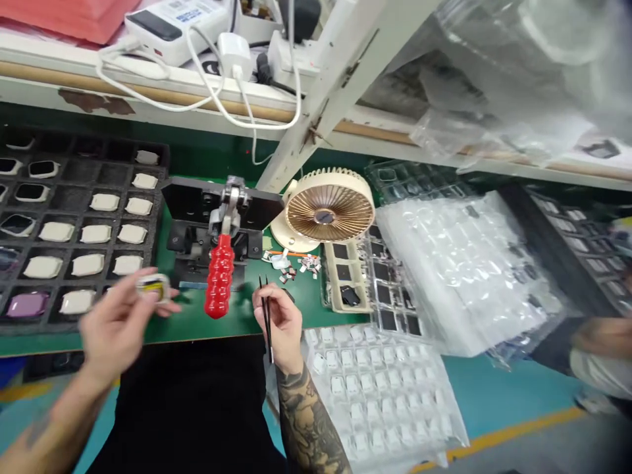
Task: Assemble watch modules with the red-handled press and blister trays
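Note:
Between the thumb and fingers of my left hand [116,322] is a small white watch case [154,288], its yellow and dark inside facing up. It is held over the front edge of the black foam tray [165,155], which carries rows of white cases and some dark-faced ones. My right hand [281,319] grips black tweezers [267,319], tips pointing away from me and slightly apart, with nothing visible between them. A press clamp with a red handle [220,276] stands between my hands. Small loose pieces [291,270] lie just beyond the tweezers.
A cream fan [328,207] stands behind the loose pieces. Right of it are a beige parts tray [336,299], clear trays and a bubble-wrap bag [459,263]. A clear tray of white parts [380,388] overhangs the front. White cables [197,99] hang from the shelf. Another person's arm [592,342] is at right.

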The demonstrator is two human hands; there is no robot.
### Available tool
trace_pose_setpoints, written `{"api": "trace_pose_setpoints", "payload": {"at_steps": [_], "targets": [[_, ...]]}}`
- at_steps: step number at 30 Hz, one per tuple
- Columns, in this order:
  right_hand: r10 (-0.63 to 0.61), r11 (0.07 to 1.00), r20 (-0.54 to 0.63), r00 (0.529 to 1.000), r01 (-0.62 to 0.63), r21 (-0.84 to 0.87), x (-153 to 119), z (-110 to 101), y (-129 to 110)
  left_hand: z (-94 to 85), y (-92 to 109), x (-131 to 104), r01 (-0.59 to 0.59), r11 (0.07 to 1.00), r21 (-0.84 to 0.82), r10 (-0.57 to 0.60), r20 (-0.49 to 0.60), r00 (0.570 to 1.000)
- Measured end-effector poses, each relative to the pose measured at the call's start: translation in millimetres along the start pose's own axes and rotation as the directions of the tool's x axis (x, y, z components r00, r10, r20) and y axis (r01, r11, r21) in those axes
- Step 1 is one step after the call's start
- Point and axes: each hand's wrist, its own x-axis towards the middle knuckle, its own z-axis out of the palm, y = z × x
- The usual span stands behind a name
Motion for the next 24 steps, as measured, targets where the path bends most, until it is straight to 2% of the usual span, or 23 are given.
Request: {"api": "trace_pose_setpoints", "payload": {"at_steps": [2,3,4,6,8,10,14,18,24], "targets": [[-0.118,0.985,0.010,0.993,0.118,-0.129,4,10,-7,45.7,-6,-11,0.113,0.978,-0.174,-0.096,0.105,0.990],[-0.189,0.965,0.022,0.982,0.190,-0.181,6,14,-10,62.9,-8,-11,0.170,0.959,-0.226,-0.142,0.134,0.981],[-0.258,0.942,0.037,0.965,0.260,-0.213,7,18,-13,75.5,-11,-10,0.217,0.940,-0.262,-0.179,0.161,0.971],[-0.363,0.904,0.049,0.930,0.365,-0.224,6,24,-15,87.8,-15,-8,0.276,0.917,-0.288,-0.223,0.205,0.953],[-0.398,0.895,0.028,0.917,0.395,-0.207,3,29,-15,88.4,-16,-11,0.284,0.919,-0.274,-0.221,0.241,0.945],[-0.381,0.908,-0.016,0.925,0.370,-0.199,-1,33,-14,84.7,-15,-17,0.255,0.937,-0.237,-0.191,0.262,0.946],[-0.301,0.935,-0.032,0.953,0.288,-0.207,-7,37,-9,81.2,-11,-26,0.186,0.971,-0.150,-0.149,0.232,0.961],[-0.287,0.941,-0.050,0.957,0.272,-0.203,-8,37,-4,81.8,-12,-26,0.175,0.972,-0.159,-0.135,0.234,0.963],[-0.301,0.935,0.016,0.954,0.298,-0.194,-5,35,-4,81.3,-15,-24,0.140,0.980,-0.138,-0.110,0.205,0.973]]}}
